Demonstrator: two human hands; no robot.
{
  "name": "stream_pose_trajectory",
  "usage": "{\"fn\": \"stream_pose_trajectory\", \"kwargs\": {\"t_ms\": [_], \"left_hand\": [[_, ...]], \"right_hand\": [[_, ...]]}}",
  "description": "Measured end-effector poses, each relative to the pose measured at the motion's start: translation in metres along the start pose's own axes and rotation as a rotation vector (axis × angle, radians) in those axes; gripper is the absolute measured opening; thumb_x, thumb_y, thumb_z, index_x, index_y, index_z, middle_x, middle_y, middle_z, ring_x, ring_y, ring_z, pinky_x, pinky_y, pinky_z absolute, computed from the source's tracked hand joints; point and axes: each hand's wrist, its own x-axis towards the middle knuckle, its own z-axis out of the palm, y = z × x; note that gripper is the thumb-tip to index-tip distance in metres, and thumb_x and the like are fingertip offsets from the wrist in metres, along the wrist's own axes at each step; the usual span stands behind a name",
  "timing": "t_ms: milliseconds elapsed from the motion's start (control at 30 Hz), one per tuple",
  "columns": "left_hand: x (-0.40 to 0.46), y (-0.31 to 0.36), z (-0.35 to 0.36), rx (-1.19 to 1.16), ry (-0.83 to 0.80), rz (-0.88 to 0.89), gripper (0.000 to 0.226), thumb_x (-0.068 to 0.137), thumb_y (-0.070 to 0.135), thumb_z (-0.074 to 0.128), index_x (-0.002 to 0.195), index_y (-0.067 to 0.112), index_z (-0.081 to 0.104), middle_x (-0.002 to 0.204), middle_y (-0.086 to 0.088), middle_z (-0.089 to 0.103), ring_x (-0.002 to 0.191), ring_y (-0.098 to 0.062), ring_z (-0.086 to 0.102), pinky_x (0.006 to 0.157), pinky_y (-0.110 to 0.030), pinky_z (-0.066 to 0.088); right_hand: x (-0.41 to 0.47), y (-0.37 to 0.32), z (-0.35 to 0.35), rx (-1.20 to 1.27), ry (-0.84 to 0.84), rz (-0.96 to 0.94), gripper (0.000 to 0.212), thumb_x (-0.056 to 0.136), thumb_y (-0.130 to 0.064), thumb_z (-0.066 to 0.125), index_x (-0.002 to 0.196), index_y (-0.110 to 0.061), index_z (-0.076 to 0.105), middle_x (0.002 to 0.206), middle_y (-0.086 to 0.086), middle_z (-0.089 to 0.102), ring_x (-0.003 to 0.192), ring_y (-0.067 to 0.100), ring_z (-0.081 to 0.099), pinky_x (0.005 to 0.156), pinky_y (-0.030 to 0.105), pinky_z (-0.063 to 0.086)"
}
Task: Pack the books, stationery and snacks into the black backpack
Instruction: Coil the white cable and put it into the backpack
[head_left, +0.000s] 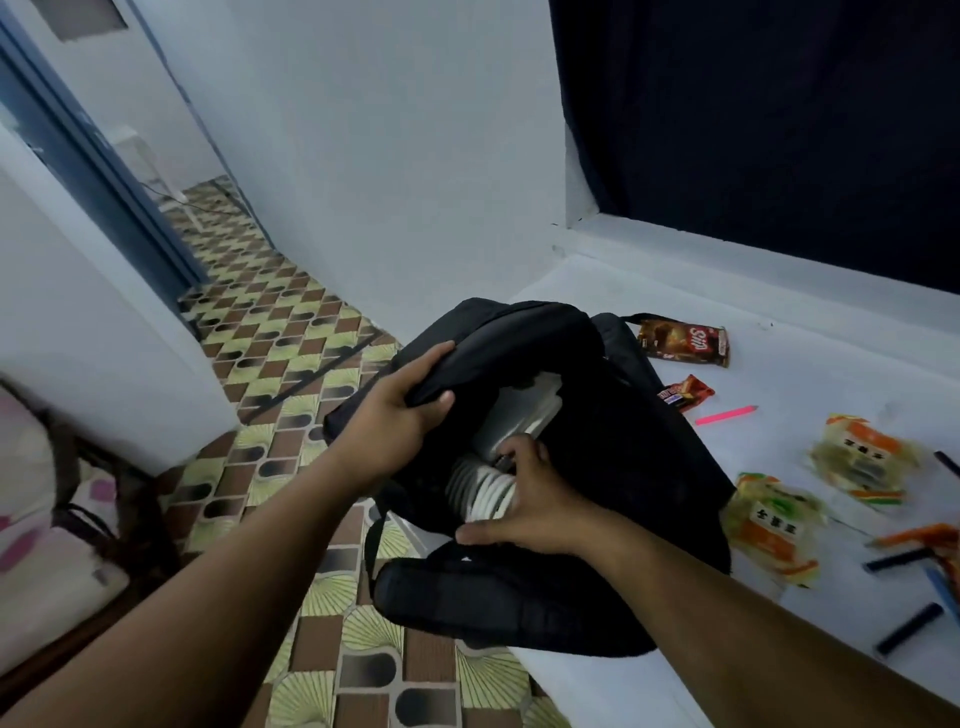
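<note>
Inside the black backpack (613, 457), books (488, 488) half hidden; left hand (400, 415) grips its flap, right hand (530, 499) pinches them

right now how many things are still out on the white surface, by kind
Snack packets: 4 (brown Sip packet, red bar wrapper, two orange and clear packets)
Pink pen or highlighter: 1
Dark blue or black pens or markers: at least 3 in view ()
Total: at least 8; the jumble at the right edge is unclear.
</note>
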Motion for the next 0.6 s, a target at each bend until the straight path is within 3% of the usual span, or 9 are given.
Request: {"fn": "stream_pose_trajectory", "kwargs": {"t_ms": [133, 333, 467, 533, 600], "left_hand": [[0.000, -0.008, 0.001, -0.075, 0.019, -0.051, 0.052, 0.099, 0.002, 0.057, 0.142, 0.030, 0.053, 0.119, 0.016, 0.065, 0.103, 0.001, 0.065, 0.098, -0.025, 0.052], [-0.002, -0.011, 0.011, -0.105, 0.040, -0.068, 0.053, 0.099, 0.003, 0.058, 0.144, 0.029, 0.053, 0.120, 0.009, 0.067, 0.103, 0.000, 0.065, 0.093, -0.021, 0.051], [-0.005, -0.008, 0.012, -0.123, 0.039, -0.065, 0.053, 0.098, 0.001, 0.058, 0.144, 0.027, 0.053, 0.121, 0.010, 0.066, 0.103, 0.004, 0.063, 0.091, -0.016, 0.049], [-0.004, -0.006, 0.012, -0.146, 0.049, -0.063, 0.052, 0.098, 0.001, 0.058, 0.143, 0.026, 0.054, 0.119, 0.012, 0.067, 0.102, 0.004, 0.065, 0.088, -0.016, 0.050], [-0.003, -0.004, 0.013, -0.149, 0.054, -0.062, 0.052, 0.098, 0.001, 0.059, 0.143, 0.026, 0.054, 0.116, 0.014, 0.068, 0.102, 0.003, 0.065, 0.086, -0.016, 0.051]], "right_hand": [[-0.019, 0.029, -0.012, 0.001, -0.014, -0.039, 0.077, 0.066, -0.059, 0.079, 0.121, -0.037, 0.030, 0.129, -0.010, 0.033, 0.120, 0.010, 0.042, 0.103, 0.031, 0.042], [-0.036, 0.037, -0.016, -0.128, 0.020, -0.099, 0.076, 0.069, -0.058, 0.081, 0.133, -0.033, 0.048, 0.128, -0.013, 0.048, 0.118, 0.006, 0.047, 0.102, 0.029, 0.046], [-0.026, 0.020, -0.017, -0.232, 0.127, -0.287, 0.078, 0.069, -0.049, 0.086, 0.135, -0.023, 0.055, 0.127, -0.011, 0.048, 0.119, 0.005, 0.044, 0.105, 0.020, 0.038], [-0.019, 0.012, -0.010, -0.093, 0.179, -0.314, 0.084, 0.060, -0.038, 0.093, 0.134, -0.022, 0.054, 0.128, -0.013, 0.044, 0.118, 0.001, 0.043, 0.100, 0.010, 0.036], [-0.011, 0.008, 0.002, 0.072, 0.248, -0.227, 0.092, 0.049, -0.032, 0.098, 0.127, -0.026, 0.049, 0.127, -0.013, 0.045, 0.114, 0.002, 0.046, 0.093, 0.008, 0.038]]}}
